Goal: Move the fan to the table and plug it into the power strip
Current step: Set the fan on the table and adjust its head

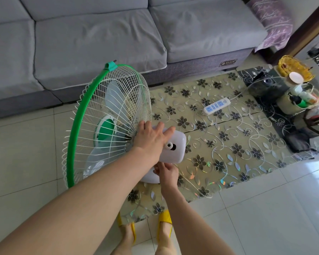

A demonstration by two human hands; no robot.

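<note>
Fan (107, 124) at table's (228, 153) left end, cage facing left toward floor, motor housing pointing right over tabletop, axis roughly along table length. Left hand (151, 138) flat on housing top, fingers spread, palm down. Right hand (167, 172) below housing, fingers closed on fan's base. Power strip (216, 106) farther right on table, well apart.

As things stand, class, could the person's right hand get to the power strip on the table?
Probably yes: the right hand is low by the fan, and the floral table between it and the power strip looks bare.
</note>
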